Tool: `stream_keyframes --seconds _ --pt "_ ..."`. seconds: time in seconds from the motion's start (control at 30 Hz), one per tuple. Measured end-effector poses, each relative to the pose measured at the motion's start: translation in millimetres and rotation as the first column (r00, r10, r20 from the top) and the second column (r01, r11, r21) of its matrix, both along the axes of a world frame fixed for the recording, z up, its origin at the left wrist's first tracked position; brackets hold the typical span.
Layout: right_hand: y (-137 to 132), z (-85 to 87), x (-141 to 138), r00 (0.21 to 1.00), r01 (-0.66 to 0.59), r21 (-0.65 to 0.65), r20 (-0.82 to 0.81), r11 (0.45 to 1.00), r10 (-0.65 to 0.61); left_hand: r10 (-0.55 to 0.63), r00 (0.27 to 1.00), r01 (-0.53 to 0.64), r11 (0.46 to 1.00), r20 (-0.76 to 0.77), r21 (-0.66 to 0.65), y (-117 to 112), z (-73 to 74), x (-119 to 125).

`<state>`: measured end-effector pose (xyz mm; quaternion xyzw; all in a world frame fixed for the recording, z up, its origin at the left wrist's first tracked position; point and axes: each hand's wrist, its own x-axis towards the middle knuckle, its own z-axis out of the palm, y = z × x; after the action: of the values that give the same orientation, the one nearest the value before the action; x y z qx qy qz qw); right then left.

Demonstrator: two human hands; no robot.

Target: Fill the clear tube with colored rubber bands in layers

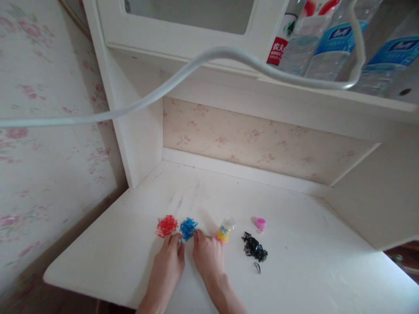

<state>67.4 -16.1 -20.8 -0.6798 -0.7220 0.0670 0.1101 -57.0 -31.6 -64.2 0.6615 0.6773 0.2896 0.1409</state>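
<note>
My left hand (pixel 168 264) and my right hand (pixel 207 257) rest on the white desk (pixel 310 274), fingers curled together. Their fingertips meet at a small heap of blue rubber bands (pixel 188 227). I cannot make out whether either hand pinches any of the bands. A heap of red rubber bands (pixel 166 225) lies just left of the blue one. Right of my right hand a small clear bottle (pixel 225 230) lies on its side with yellow bands in it. Farther right sit a pink cap (pixel 260 224) and a heap of black rubber bands (pixel 254 248).
A white cable (pixel 183 74) hangs across the view in front of the shelf. Water bottles (pixel 330 39) stand on the upper shelf at the right. Floral wallpaper (pixel 42 144) covers the wall to the left. The desk's front edge is just below my wrists.
</note>
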Motion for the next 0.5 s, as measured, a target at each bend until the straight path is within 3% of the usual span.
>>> stream_keyframes --seconds 0.5 --pt "-10 20.7 22 0.999 0.02 0.037 -0.039 0.999 -0.019 -0.01 0.993 0.012 1.0 -0.121 0.021 -7 10.0 4"
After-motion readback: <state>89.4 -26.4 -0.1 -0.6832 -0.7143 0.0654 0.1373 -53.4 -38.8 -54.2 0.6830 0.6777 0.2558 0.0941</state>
